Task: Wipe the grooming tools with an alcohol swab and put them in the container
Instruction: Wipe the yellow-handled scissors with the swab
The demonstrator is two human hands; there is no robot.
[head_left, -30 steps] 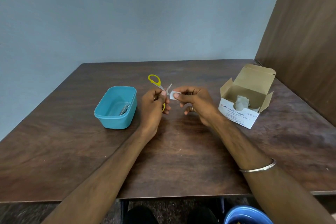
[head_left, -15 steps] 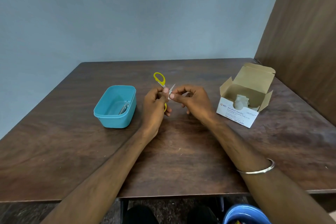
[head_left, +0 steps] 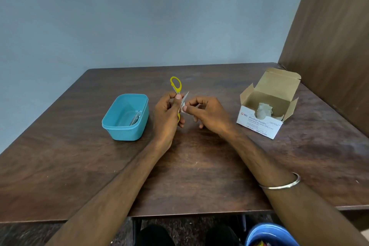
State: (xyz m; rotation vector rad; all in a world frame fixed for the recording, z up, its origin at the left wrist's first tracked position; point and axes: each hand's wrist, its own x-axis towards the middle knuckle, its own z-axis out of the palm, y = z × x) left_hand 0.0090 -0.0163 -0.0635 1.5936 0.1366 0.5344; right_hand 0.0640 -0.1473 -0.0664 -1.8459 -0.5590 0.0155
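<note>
My left hand (head_left: 166, 118) grips small yellow-handled scissors (head_left: 176, 85) above the table's middle, one handle loop sticking up past my thumb. Their metal blade tip shows between both hands. My right hand (head_left: 207, 115) pinches a white alcohol swab (head_left: 183, 107) against the blade with thumb and forefinger. A teal plastic container (head_left: 125, 118) stands just left of my left hand and holds a metal grooming tool (head_left: 136, 118).
An open cardboard box of alcohol swabs (head_left: 267, 106) sits at the right, with crumpled white swabs inside. A brown wooden panel rises at the far right. A blue bin (head_left: 269, 234) shows under the table's front edge.
The scissors have turned more upright, the yellow loop rising. My right hand has slid the swab along the blade toward my left hand.
</note>
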